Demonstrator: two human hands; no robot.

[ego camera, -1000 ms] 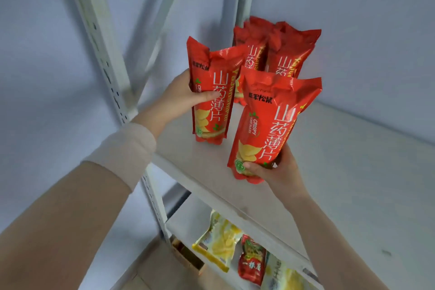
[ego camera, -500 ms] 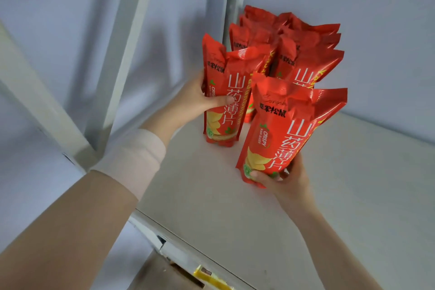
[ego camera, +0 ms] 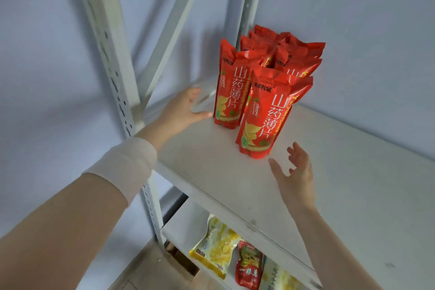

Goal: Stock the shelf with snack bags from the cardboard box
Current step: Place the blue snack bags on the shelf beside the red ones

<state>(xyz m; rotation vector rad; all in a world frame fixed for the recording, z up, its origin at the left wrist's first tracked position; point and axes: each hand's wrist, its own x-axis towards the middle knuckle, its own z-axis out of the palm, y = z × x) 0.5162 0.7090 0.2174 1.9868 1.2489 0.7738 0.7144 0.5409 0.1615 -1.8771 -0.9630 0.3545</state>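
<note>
Standing free, snack bags (ego camera: 261, 115) sit just beyond left hand (ego camera: 181, 110), right hand (ego camera: 294, 176); fingers spread.

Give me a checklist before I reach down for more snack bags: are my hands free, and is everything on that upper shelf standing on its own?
1. Left hand open and holding nothing: ok.
2. Right hand open, fingers spread, clear of the bags: ok.
3. Left front bag upright on the shelf board: ok.
4. Right front bag upright, unsupported by either hand: ok.
5. Back bags standing in the corner behind them: ok.
6. Bags left in the cardboard box: cannot tell, only a brown edge shows below the shelf.
</note>
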